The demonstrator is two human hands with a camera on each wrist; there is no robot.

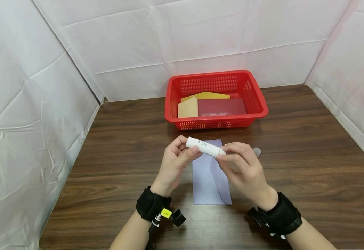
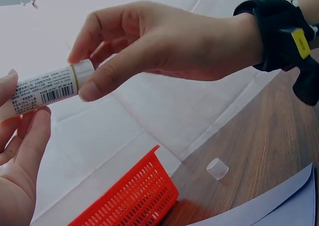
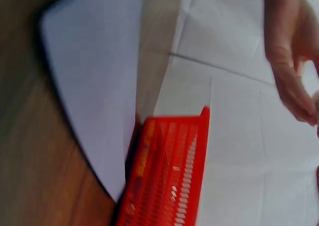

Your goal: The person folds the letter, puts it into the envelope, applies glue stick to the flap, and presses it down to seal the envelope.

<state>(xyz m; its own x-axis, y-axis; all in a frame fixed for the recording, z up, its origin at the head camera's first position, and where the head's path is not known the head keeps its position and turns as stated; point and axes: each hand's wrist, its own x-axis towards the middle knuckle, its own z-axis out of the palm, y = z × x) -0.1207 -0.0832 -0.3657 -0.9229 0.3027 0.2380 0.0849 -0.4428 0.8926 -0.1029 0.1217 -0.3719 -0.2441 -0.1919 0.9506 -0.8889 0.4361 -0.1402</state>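
Observation:
Both hands hold a white glue stick (image 1: 204,146) almost level above the table. My left hand (image 1: 177,161) pinches it near its left end between thumb and fingers. At the other end, the thumb and fingers of my right hand (image 1: 245,170) grip the base, close to a thin gold ring. Small print and a barcode show on the glue stick (image 2: 47,92) in the left wrist view. Below the hands lies a lavender envelope (image 1: 208,184), its flap lines visible and its upper part partly covered. A small translucent cap (image 1: 257,151) sits on the table right of the envelope.
A red plastic basket (image 1: 216,119) stands behind the envelope. In it are a cream envelope (image 1: 188,108), a yellow envelope (image 1: 211,95) and a dark red one (image 1: 221,107). White cloth (image 1: 200,34) hangs around the back and sides of the wooden table (image 1: 122,152).

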